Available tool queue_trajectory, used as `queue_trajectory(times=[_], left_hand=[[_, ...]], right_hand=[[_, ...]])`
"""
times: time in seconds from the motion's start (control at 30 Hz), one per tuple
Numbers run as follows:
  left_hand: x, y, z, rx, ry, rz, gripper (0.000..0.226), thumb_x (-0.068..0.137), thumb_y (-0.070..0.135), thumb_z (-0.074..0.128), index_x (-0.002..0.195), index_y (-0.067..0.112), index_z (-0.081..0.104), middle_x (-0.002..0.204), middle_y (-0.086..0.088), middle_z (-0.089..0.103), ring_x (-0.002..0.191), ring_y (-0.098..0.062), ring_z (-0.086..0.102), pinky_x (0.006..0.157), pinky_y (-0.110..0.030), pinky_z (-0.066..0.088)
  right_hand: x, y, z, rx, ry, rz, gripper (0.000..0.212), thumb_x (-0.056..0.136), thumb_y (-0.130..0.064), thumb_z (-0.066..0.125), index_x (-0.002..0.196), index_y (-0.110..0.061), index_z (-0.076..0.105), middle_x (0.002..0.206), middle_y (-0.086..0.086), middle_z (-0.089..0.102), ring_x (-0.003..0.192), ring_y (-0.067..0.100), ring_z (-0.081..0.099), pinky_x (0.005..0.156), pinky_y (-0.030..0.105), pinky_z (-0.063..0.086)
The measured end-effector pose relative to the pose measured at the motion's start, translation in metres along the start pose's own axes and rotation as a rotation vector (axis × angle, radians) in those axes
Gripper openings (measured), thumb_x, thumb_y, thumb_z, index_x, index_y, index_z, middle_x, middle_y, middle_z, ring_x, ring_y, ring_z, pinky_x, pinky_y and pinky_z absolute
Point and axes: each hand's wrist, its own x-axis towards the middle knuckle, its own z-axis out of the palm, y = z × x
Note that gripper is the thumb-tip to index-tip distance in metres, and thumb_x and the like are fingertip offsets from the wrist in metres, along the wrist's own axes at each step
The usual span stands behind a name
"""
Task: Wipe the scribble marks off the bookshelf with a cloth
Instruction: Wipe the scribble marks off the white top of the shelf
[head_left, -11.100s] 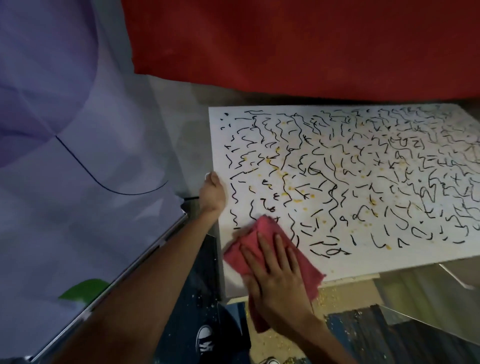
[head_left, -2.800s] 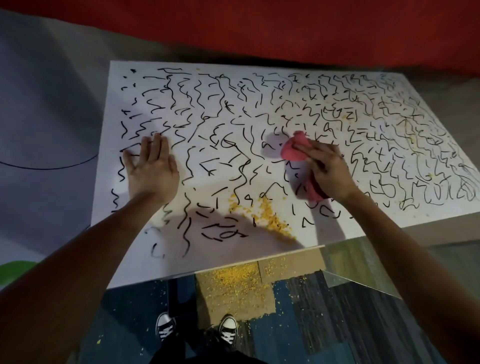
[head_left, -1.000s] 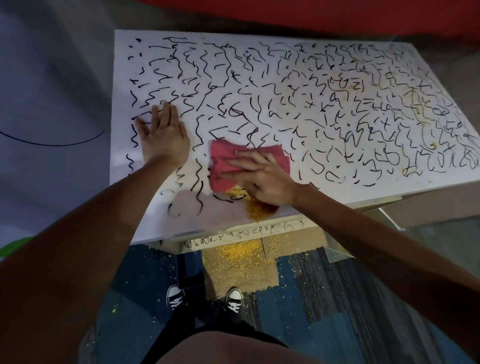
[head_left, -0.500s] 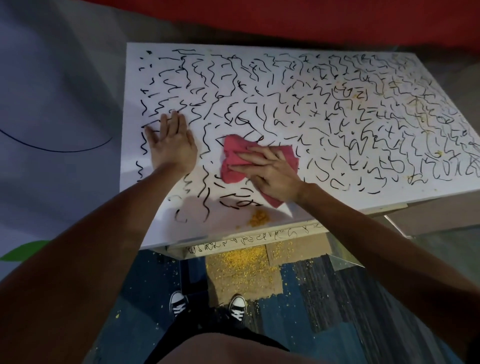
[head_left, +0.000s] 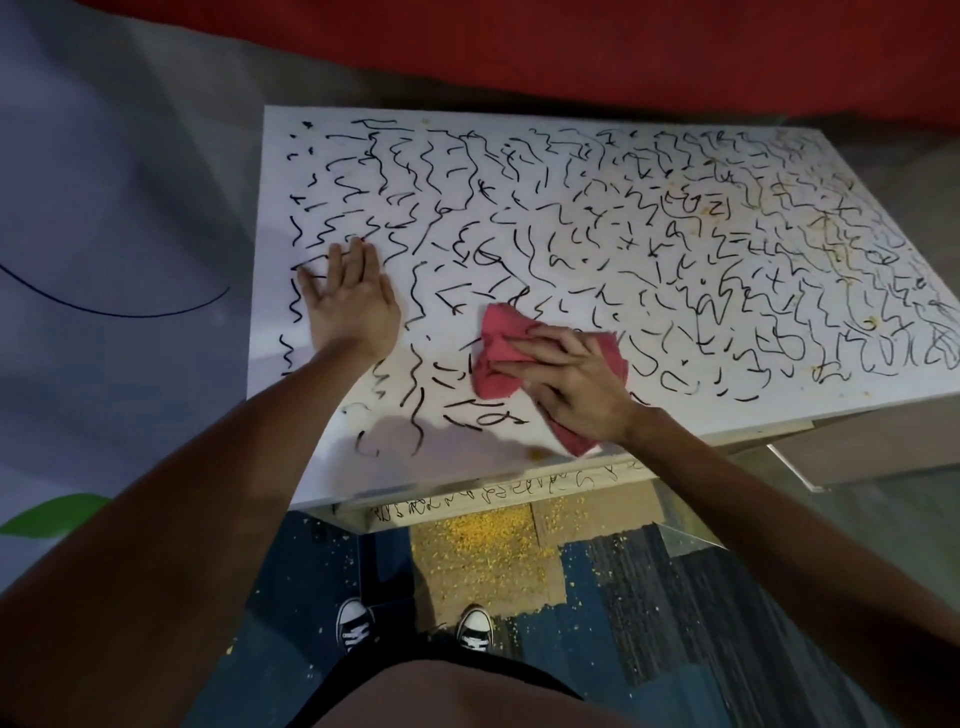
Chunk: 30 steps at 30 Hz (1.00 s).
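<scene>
Head camera: we count one pink cloth (head_left: 498, 358), two bare hands, two black-and-white sneakers (head_left: 355, 626), and one white bookshelf (head_left: 395, 467) top crowded with black scribble marks (head_left: 571, 218) beyond counting. Against half a second earlier, the cloth's tail has swept down to the front edge, and the small heap of yellow crumbs (head_left: 537, 453) there has shrunk to a faint smear. The left hand (head_left: 353, 306) stays flat on the top's left side, fingers straight and together, holding nothing. The right hand (head_left: 571, 379) presses the bunched cloth onto the near middle of the top, fingers stretched leftward across it rather than clenched round it.
</scene>
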Motion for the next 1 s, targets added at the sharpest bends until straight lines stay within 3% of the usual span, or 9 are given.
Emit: queue_trajectory(times=[0.2, 0.37, 0.5, 0.6, 0.7, 0.8, 0.9, 1.0], left_hand=[[-0.001, -0.001, 0.001, -0.033, 0.016, 0.015, 0.053, 0.104, 0.027, 0.015, 0.153, 0.011, 0.007, 0.162, -0.004, 0.003, 0.148, -0.023, -0.001, 0.117, -0.053, -0.001], [-0.006, 0.002, -0.002, -0.083, 0.101, 0.117, 0.053, 0.104, 0.026, 0.02, 0.153, 0.012, 0.007, 0.161, -0.007, 0.002, 0.148, -0.026, -0.001, 0.115, -0.055, -0.003], [-0.008, 0.004, -0.005, 0.071, 0.136, 0.34, 0.054, 0.103, 0.025, 0.023, 0.153, 0.011, 0.007, 0.161, -0.006, 0.001, 0.148, -0.026, -0.002, 0.113, -0.056, -0.008], [0.003, 0.016, -0.012, 0.206, 0.129, 0.488, 0.056, 0.103, 0.029, 0.024, 0.153, 0.01, 0.006, 0.161, -0.008, 0.0, 0.148, -0.028, -0.002, 0.112, -0.059, -0.007], [0.011, 0.052, -0.015, 0.205, 0.064, 0.485, 0.057, 0.103, 0.032, 0.023, 0.153, 0.009, 0.006, 0.161, -0.008, -0.002, 0.148, -0.027, -0.005, 0.113, -0.06, -0.003], [0.013, 0.099, -0.011, 0.138, -0.014, 0.433, 0.057, 0.104, 0.033, 0.021, 0.153, 0.01, 0.004, 0.161, -0.006, -0.004, 0.148, -0.025, -0.007, 0.113, -0.06, -0.002], [0.019, 0.141, -0.002, 0.09, -0.045, 0.395, 0.058, 0.104, 0.036, 0.022, 0.153, 0.012, 0.003, 0.161, -0.006, -0.004, 0.148, -0.025, -0.007, 0.114, -0.059, -0.002], [0.034, 0.181, 0.007, 0.06, -0.036, 0.317, 0.06, 0.103, 0.04, 0.022, 0.154, 0.012, 0.003, 0.161, -0.006, -0.004, 0.148, -0.027, -0.007, 0.113, -0.059, -0.004]], right_hand=[[-0.037, -0.029, 0.002, -0.006, -0.068, -0.061, 0.038, 0.082, -0.024, 0.049, 0.115, -0.025, 0.069, 0.129, -0.002, 0.061, 0.117, 0.022, 0.041, 0.079, 0.03, 0.024], [-0.043, -0.031, -0.005, 0.051, -0.028, -0.051, 0.037, 0.081, -0.021, 0.052, 0.113, -0.021, 0.071, 0.119, 0.001, 0.066, 0.102, 0.019, 0.044, 0.072, 0.04, 0.045], [-0.025, -0.045, 0.001, -0.091, 0.105, 0.393, 0.042, 0.081, -0.028, 0.043, 0.111, -0.022, 0.071, 0.115, 0.002, 0.069, 0.09, 0.035, 0.057, 0.065, 0.046, 0.051], [-0.033, -0.07, 0.009, -0.067, 0.044, 0.37, 0.044, 0.081, -0.028, 0.04, 0.111, -0.025, 0.071, 0.117, 0.0, 0.068, 0.088, 0.036, 0.058, 0.068, 0.041, 0.046], [-0.05, -0.065, -0.012, 0.094, 0.046, 0.38, 0.04, 0.086, -0.021, 0.045, 0.119, -0.021, 0.067, 0.122, 0.006, 0.065, 0.091, 0.037, 0.053, 0.075, 0.042, 0.043], [-0.057, -0.023, -0.05, 0.142, 0.305, 0.687, 0.042, 0.091, -0.006, 0.049, 0.131, -0.017, 0.058, 0.132, 0.01, 0.058, 0.105, 0.035, 0.049, 0.089, 0.032, 0.031], [-0.076, 0.054, -0.09, 0.093, 0.5, 0.982, 0.044, 0.092, -0.002, 0.045, 0.131, -0.017, 0.058, 0.128, 0.009, 0.061, 0.103, 0.027, 0.055, 0.095, 0.022, 0.023], [-0.107, 0.152, -0.121, 0.01, 0.592, 1.247, 0.041, 0.093, -0.015, 0.039, 0.13, -0.018, 0.056, 0.123, 0.012, 0.063, 0.111, 0.034, 0.053, 0.1, 0.036, 0.032]])
